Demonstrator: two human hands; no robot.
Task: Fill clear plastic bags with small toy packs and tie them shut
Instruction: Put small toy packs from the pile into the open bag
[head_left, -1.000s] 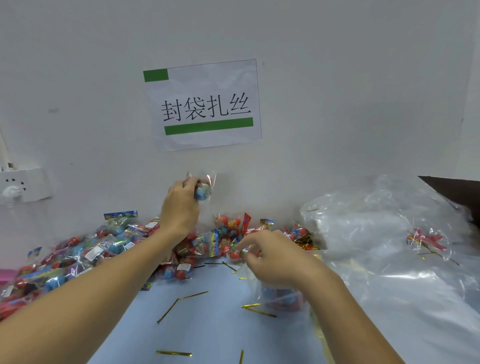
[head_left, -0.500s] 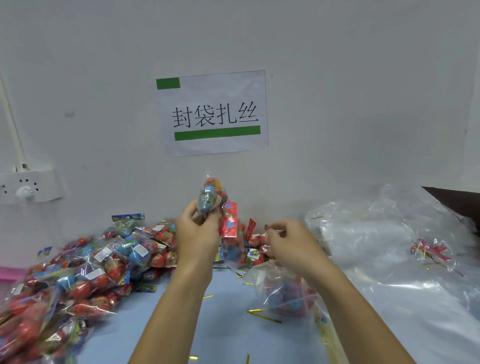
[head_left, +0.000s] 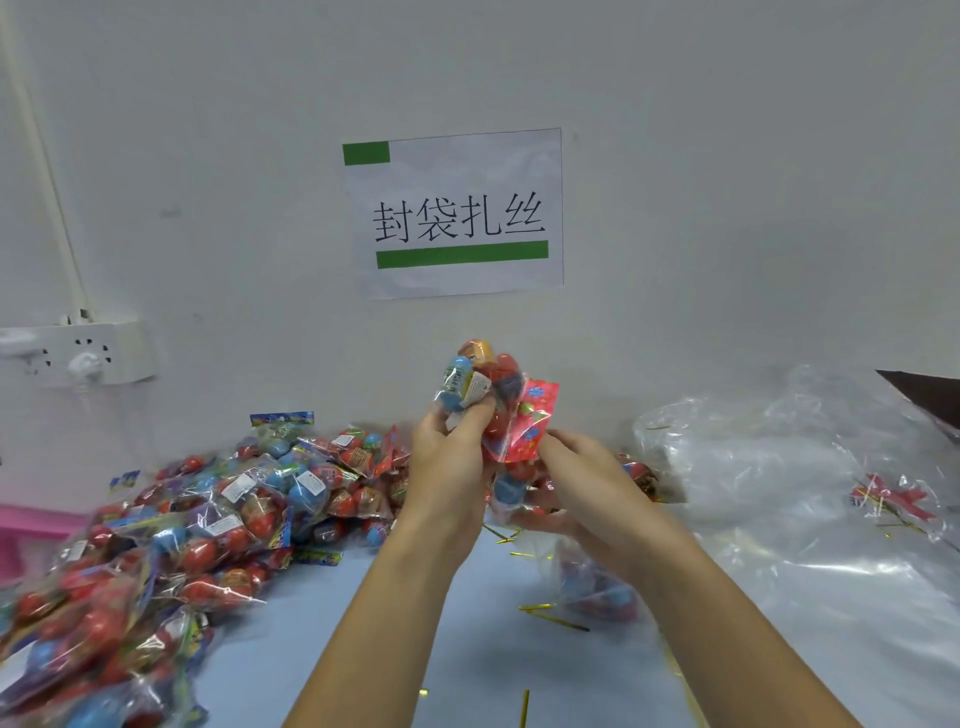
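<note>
A cluster of small toy packs in clear wrappers, red and blue eggs inside (head_left: 480, 387) — held raised above the pale blue table (head_left: 322, 644). Left hand (head_left: 448, 470) grips it from below; right hand (head_left: 582, 486) pinches its red printed header card (head_left: 532, 421). Loose toy packs (head_left: 197, 525) heaped left — clear plastic bags (head_left: 779, 499) right.

Glossy clear plastic (crinkled) toy packs (head_left: 483, 395)

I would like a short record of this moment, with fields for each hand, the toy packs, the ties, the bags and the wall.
left hand: grips a toy pack, raised above the table
right hand: holds a red-labelled pack from below
toy pile: heaped at left on the blue table
gold ties: scattered loose on the table
clear bags: piled at right
wall sign: white paper, green bars
</note>
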